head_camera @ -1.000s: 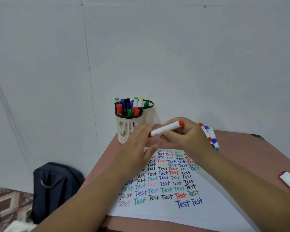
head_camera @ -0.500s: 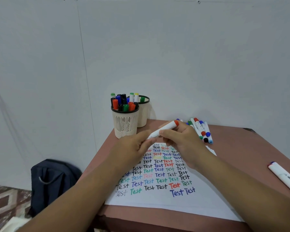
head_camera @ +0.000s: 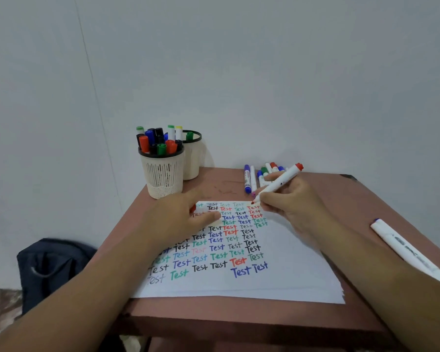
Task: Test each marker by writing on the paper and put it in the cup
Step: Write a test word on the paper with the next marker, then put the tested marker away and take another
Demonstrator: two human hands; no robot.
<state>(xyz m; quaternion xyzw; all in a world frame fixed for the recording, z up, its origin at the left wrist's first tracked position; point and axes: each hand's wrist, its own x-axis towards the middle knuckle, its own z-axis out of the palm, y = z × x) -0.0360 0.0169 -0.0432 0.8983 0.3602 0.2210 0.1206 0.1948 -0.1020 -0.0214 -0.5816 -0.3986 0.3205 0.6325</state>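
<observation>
My right hand (head_camera: 290, 207) grips a white marker with a red end (head_camera: 280, 182), uncapped, its red tip touching the top right of the white paper (head_camera: 295, 275). Rows of the word "Test" in several colours cover the paper. My left hand (head_camera: 186, 219) rests on the paper's upper left and holds the red cap (head_camera: 193, 208), mostly hidden under the fingers. A cream mesh cup (head_camera: 163, 174) full of capped markers stands at the table's far left corner, with a second cup (head_camera: 194, 158) behind it holding a few markers.
Several loose markers (head_camera: 261, 175) lie in a bunch at the table's far edge by the wall. Another white marker (head_camera: 407, 252) lies near the right edge. The table (head_camera: 239, 313) is small and brown. A dark backpack (head_camera: 51, 265) sits on the floor at left.
The red marker's cap came off into my left hand. My right hand turned the marker tip down and brought it to the paper's top right. My left hand settled on the paper.
</observation>
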